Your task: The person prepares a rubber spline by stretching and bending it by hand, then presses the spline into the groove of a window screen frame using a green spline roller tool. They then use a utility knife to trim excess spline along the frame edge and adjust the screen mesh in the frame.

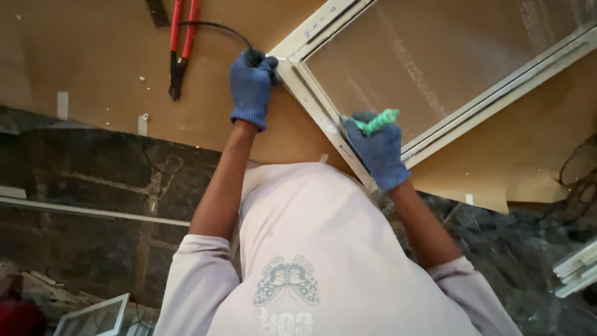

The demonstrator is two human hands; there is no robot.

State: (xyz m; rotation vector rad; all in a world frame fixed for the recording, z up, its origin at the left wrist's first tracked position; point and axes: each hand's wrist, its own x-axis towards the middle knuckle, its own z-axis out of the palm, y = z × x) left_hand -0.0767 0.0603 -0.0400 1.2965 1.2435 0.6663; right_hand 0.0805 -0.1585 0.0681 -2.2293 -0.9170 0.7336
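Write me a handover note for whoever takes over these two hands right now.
Left hand: gloved, curled shut at the corner of the white window frame, where a black cable ends; what it grips is unclear.
Right hand: gloved, shut on the green-handled tool, whose tip is at the frame's rail beside the frosted glass.
Things: the frame lies flat on the brown board; the red-handled cutters lie untouched to the left.
Done: the frame is steadied, the tool is on the rail.
Left: how much of the rail has been worked cannot be told.
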